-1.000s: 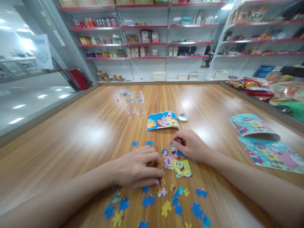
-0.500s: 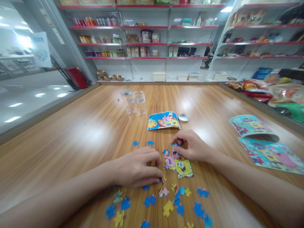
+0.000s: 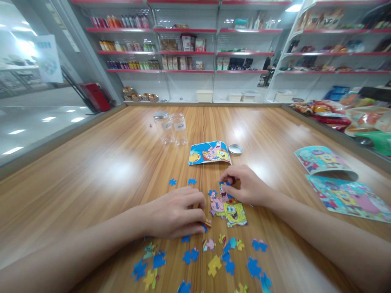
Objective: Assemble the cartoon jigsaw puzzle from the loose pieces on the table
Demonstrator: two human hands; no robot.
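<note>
A partly joined cartoon puzzle [image 3: 228,208] lies on the wooden table [image 3: 100,171] in front of me. My right hand [image 3: 246,186] rests at its upper edge, fingers pinched on a small blue piece. My left hand [image 3: 177,213] lies curled just left of the joined part, its fingertips on a small orange piece at the puzzle's lower left corner. Several loose blue, yellow and pink pieces [image 3: 210,256] are scattered nearer to me. Two more blue pieces [image 3: 182,181] lie beyond my left hand.
A printed reference picture [image 3: 209,153] lies beyond the puzzle with a metal lid [image 3: 235,149] beside it. Two clear jars [image 3: 171,128] stand further back. Curled picture sheets [image 3: 339,183] lie at the right. Snack bags [image 3: 342,114] edge the table's right side; shop shelves stand behind.
My right hand has drawn slightly closer to the puzzle's top edge with its blue piece. My left hand's fingertips have closed on the orange piece. The view has shifted a little.
</note>
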